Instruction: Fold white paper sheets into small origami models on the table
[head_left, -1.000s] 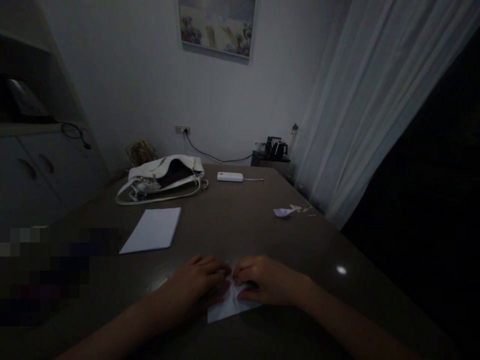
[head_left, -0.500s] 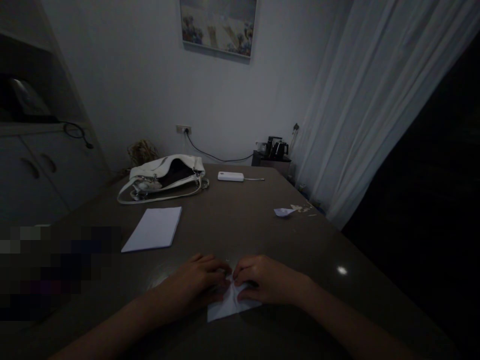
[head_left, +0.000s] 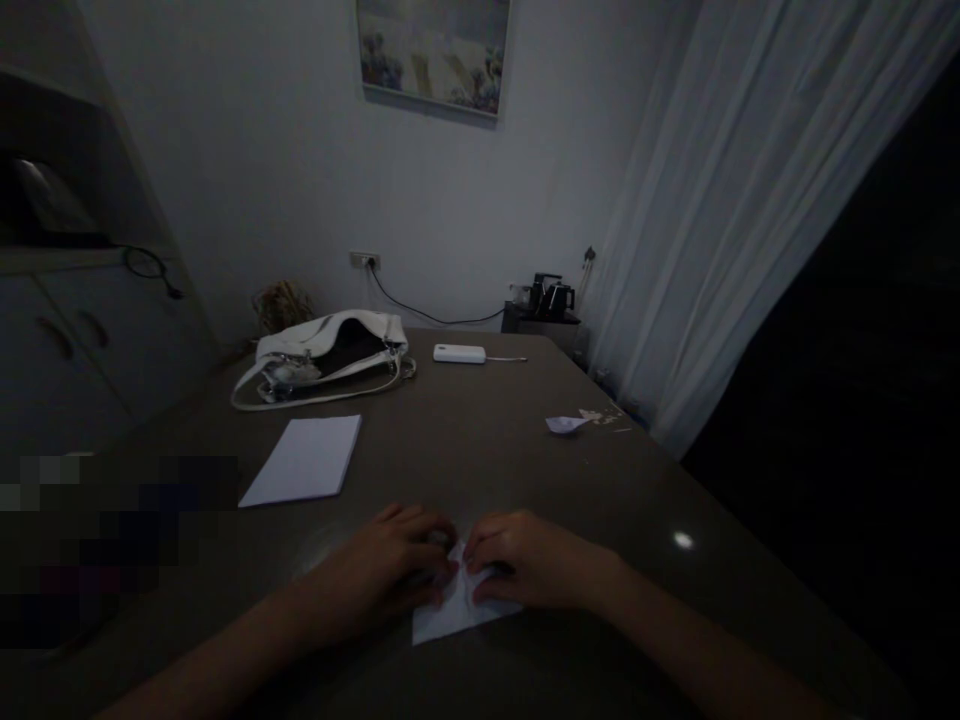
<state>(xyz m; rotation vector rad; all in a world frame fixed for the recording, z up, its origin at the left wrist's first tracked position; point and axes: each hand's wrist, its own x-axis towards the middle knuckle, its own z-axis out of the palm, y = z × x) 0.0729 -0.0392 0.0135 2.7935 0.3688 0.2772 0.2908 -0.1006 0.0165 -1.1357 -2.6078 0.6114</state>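
A partly folded sheet of white paper [head_left: 450, 617] lies on the dark table near its front, with a crease running up its middle. My left hand [head_left: 409, 560] is on its left side, fingers curled and closed on the paper's edge. From the right, my right hand [head_left: 517, 558] pinches the paper close to the top of the crease. The fingertips of both hands come near each other at the paper's upper point, and the hands cover part of its sides.
A stack of white paper [head_left: 306, 460] lies left on the table [head_left: 450, 440], before a white handbag [head_left: 330, 350]. A white power bank [head_left: 459, 354] with a short cable sits at the back. A small folded paper piece [head_left: 565, 425] lies right, beside scraps [head_left: 600, 416]. A kettle [head_left: 556, 298] stands beyond.
My left hand has shifted slightly left, so a little more of the paper's upper part shows between the hands. My right hand stays almost still.
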